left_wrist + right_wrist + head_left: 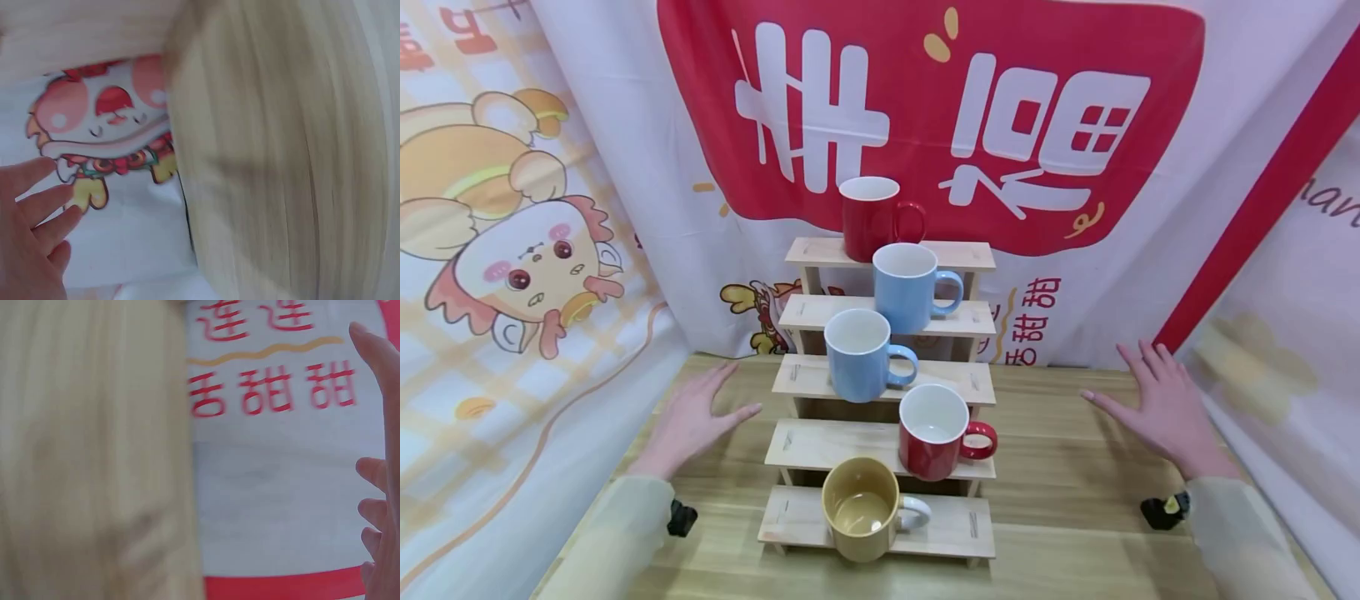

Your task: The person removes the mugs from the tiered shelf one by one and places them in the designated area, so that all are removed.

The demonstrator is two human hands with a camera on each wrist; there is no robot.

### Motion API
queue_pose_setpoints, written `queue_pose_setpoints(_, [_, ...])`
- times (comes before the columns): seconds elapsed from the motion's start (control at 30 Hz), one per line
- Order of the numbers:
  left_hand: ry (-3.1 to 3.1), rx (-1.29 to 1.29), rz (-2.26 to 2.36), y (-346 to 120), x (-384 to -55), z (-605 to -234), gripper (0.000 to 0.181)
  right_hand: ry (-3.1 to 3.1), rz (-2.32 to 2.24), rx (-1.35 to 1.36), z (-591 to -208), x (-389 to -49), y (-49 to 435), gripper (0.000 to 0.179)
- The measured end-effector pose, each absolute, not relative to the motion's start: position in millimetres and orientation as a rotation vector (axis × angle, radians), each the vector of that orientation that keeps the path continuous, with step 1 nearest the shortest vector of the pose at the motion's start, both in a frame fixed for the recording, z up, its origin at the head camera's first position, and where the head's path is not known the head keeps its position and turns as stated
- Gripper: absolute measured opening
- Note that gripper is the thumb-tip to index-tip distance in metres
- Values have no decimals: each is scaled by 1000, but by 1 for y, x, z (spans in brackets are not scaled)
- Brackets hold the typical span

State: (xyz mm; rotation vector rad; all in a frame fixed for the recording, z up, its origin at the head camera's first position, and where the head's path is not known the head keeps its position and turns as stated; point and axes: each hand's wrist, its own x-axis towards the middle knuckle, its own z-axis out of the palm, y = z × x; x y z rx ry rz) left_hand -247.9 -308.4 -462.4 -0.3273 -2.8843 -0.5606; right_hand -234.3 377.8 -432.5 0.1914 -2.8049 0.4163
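In the head view a stepped wooden rack [808,446] bears one mug per step. From the top come a red mug [867,225], a light blue mug [901,300], a second light blue mug [856,367], a red mug with white inside [925,450] and, lowest, a tan mug [859,533] with a white handle. All stand upright, handles to the right. Left of the rack my left hand [696,421] hovers over the table with fingers spread, holding nothing. My right hand [1168,412], also spread and holding nothing, is far to the rack's right.
The wood-grain table [1060,500] runs back to a white cloth with a large red panel [917,83]. Printed cloth walls [482,400] close in the left and right sides. A black wrist device [1165,510] sits by the right sleeve, another [682,518] by the left.
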Motion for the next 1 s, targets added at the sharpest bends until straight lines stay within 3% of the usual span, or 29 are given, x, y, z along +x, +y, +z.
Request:
queue_pose_setpoints(0.27, [-2802,-197,-1144,-284,-216,-456,89,-2743,658,128,-390,-227,350,99])
queue_pose_setpoints(0.57, [-2630,-82,-1633,-258,-187,-469,79,-2610,810,215,-362,-212,312,75])
queue_pose_setpoints(1.0, [-2529,16,-1824,-240,-182,-482,63,-2373,908,490,-330,-207,263,61])
